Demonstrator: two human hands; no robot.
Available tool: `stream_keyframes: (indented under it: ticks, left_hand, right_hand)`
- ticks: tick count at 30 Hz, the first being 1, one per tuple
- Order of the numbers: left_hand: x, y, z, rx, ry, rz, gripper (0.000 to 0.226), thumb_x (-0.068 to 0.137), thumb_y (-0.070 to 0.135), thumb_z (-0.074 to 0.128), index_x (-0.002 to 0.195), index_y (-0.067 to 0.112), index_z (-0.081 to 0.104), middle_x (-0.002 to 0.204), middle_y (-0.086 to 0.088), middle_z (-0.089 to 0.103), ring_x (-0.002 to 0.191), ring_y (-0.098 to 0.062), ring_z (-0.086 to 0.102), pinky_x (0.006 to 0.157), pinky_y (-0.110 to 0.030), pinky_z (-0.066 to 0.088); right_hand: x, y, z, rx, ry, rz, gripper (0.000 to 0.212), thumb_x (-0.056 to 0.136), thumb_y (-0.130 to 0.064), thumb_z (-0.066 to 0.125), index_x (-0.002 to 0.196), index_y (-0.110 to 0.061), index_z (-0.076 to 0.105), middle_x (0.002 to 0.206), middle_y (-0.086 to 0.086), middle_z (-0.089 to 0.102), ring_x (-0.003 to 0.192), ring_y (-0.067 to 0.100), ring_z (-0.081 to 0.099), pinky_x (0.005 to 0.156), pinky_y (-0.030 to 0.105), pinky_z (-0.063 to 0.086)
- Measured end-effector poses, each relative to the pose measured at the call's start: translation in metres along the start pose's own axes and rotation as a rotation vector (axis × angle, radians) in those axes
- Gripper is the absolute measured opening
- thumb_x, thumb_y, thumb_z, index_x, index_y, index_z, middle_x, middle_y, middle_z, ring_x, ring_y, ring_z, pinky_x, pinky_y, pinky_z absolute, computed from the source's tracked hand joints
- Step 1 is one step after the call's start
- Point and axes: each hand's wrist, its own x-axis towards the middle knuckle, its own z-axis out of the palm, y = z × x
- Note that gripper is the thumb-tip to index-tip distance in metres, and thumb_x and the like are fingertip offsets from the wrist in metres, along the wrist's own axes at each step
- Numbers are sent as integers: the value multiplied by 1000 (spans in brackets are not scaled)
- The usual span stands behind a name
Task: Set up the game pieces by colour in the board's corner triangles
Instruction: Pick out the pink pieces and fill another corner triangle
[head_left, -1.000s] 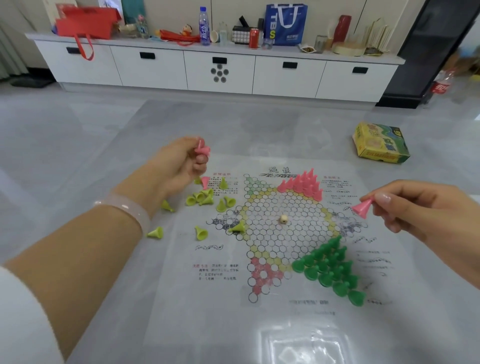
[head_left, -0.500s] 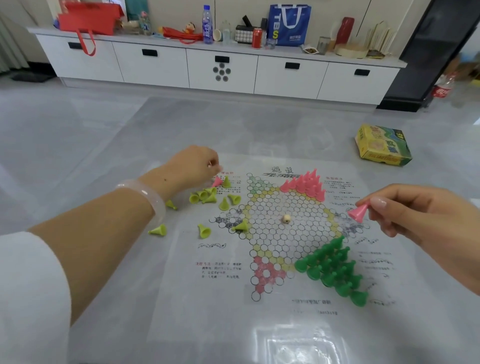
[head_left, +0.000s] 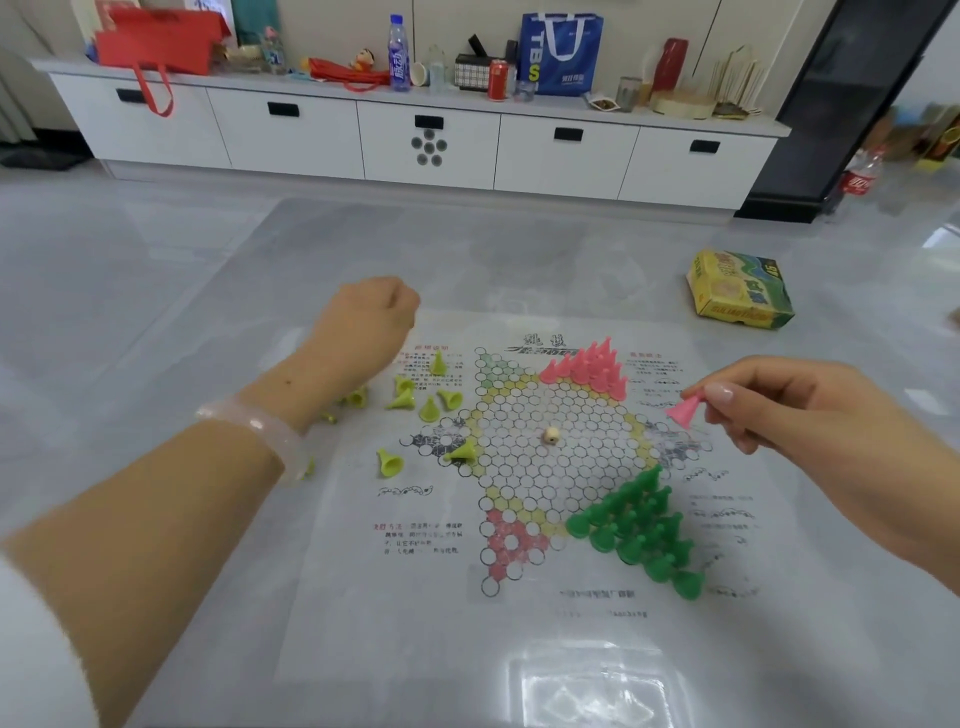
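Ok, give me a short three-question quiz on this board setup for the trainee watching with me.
1. True or false: the dark green pieces stand grouped in a corner triangle of the board.
2. What does the right hand hold?
A. a pink piece
B. the die
C. a yellow-green piece
3. Where do most yellow-green pieces lie?

Key
1. True.
2. A, a pink piece, pinched in its fingertips.
3. Loose and mostly tipped over at the board's left side, near the left hand.

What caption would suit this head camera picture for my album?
Setting up Chinese checkers: right hand holds a pink piece, left hand reaches over scattered yellow-green pieces.
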Motion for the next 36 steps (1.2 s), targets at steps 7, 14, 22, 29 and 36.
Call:
stream_keyframes:
  ticks: [7, 14, 22, 29, 36]
  left_hand:
    - [-85, 12, 3, -1354, -186, -497, 25, 91, 11, 38, 71, 9, 53, 42, 4, 41, 26, -4, 23, 30, -10, 14]
    - [-103, 15, 10, -1344, -235, -550, 23, 94, 20, 46, 79, 10, 60, 57, 3, 65, 27, -2, 24, 28, -11, 18]
    - [-109, 22, 20, -1400, -266, -592, 27, 93, 20, 48, 68, 11, 55, 61, 0, 68, 25, -2, 22, 27, -11, 17]
    - [-107, 19, 14, -1400, -263, -584, 22, 92, 18, 48, 72, 10, 55, 72, -2, 72, 26, -3, 22, 27, -11, 16]
    - [-107, 16, 12, -1418, -255, -601, 21, 91, 19, 48, 73, 10, 54, 76, -4, 72, 26, -3, 22, 27, -12, 17]
  right_hand:
    - [35, -9, 16, -63, 102, 49, 12, 85, -20, 60, 79, -19, 69, 68, -4, 61, 65, 12, 48, 64, 23, 44]
    - [62, 0, 42, -221, 129, 48, 18, 85, -20, 62, 68, -22, 66, 62, -12, 59, 53, -1, 48, 53, 15, 36]
    - [96, 14, 60, -367, 145, 56, 10, 84, -13, 62, 83, -8, 71, 74, 7, 70, 47, 1, 57, 40, 11, 42]
    - [110, 27, 68, -505, 130, 36, 13, 83, -20, 62, 77, -20, 74, 87, -6, 71, 78, 7, 59, 66, 23, 48]
    - [111, 29, 71, -505, 134, 25, 11, 83, -21, 63, 76, -20, 72, 82, -10, 62, 69, -2, 49, 59, 15, 38]
